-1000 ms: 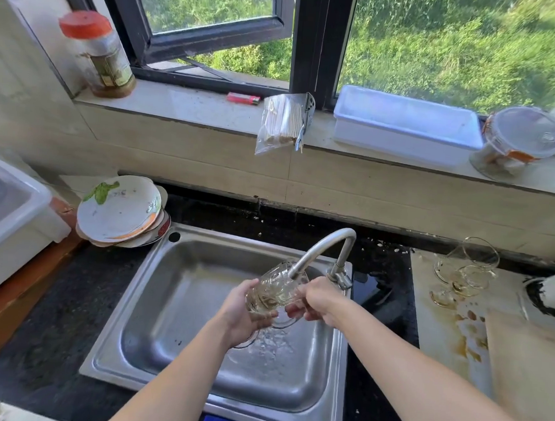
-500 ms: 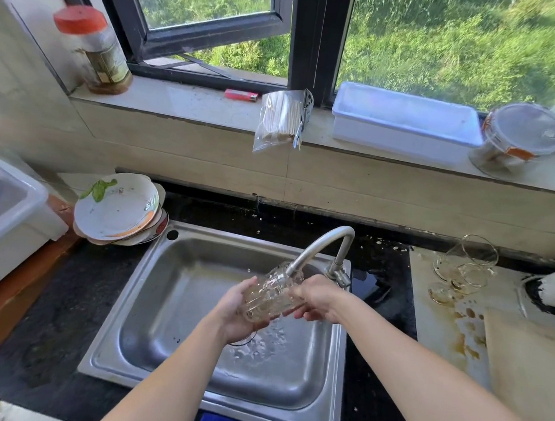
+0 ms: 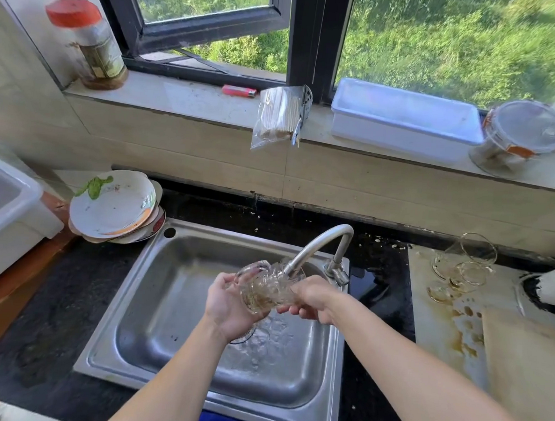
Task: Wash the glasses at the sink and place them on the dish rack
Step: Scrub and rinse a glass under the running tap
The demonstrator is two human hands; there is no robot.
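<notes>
Clearly the task is only in its early part. One patterned glass (image 3: 268, 291) lies on its side over the sink (image 3: 170, 288), with the spout of the faucet (image 3: 320, 243) at its right end and water splashing in the basin below. The left hand (image 3: 229, 301) cups it from beneath, fingers curled round the body; the right hand (image 3: 312, 301) grips the end nearer the faucet, fingers curled too. Right of the sink, several other glasses (image 3: 464, 268) lie on the counter among brownish stains — unwashed, I judge. No dish rack is in sight, so nothing seems placed yet.
</notes>
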